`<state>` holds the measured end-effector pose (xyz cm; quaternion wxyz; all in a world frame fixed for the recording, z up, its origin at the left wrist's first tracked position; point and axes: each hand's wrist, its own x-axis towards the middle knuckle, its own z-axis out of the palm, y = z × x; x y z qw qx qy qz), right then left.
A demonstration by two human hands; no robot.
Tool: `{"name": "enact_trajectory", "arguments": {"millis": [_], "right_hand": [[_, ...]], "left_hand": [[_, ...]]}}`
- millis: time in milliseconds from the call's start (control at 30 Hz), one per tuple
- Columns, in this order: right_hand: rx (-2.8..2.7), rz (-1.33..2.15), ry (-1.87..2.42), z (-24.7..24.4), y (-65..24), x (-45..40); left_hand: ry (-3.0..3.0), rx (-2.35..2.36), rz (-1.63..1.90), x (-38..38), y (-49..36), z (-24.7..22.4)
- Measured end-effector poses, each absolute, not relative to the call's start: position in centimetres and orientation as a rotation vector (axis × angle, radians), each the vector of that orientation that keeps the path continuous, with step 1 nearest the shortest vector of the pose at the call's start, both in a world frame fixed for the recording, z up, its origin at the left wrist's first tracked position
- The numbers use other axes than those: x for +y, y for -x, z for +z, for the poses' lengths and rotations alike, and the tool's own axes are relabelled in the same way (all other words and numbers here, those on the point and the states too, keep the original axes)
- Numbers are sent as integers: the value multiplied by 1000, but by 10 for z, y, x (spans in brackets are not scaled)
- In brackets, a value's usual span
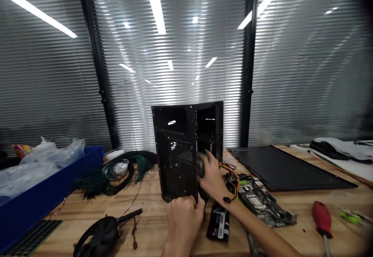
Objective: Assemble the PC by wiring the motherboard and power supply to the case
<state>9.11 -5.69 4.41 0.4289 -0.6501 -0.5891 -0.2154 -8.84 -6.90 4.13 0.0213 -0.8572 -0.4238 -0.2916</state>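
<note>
- Wooden workbench [87, 220] before glass walls with slatted blinds [175, 55], seen from the head camera
- Black steel computer tower case [175, 152] stands upright at bench centre, side open, its interior facing the 3 o'clock side
- Left hand [183, 222]: clenched, fingers wrapped round the case's lower front corner
- Right hand [212, 181]: fingers curled round a grey-green component [200, 165] at the case's open side
- Around the case: bare motherboard [258, 196] at 4 o'clock, yellow and red wires [230, 171] near it, black side panel [291, 167] at 3 o'clock, red-handled screwdriver [322, 218] at 4 o'clock, labelled black module [218, 222] at 6 o'clock, cooling fan [100, 237] at 8 o'clock, dark green wire coil [116, 171] at 9 o'clock, blue plastic bin [58, 179] at 9 o'clock
- Risk: the case rests on a narrow base, so a slackened left-hand grip could let it tip toward the motherboard
- Risk: the loose wires could snag the right wrist and drag the board
- Risk: a slip of the component could mar the case or the board
- Hidden: the case interior, the right fingertips and the case's bottom edge under the left hand
- Hard to make out: the component's identity, blurred and partly covered, and the module's label text
</note>
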Motion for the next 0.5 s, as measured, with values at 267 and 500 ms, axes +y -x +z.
{"name": "enact_trajectory", "arguments": {"millis": [267,500], "right_hand": [[-1513,-463,1480,19,-100,-63],[-1547,-329,1479,19,-76,-79]], "left_hand": [[2780,-1374,-1138,-36,132,70],[2386,-1540,-1693,-10,142,64]]}}
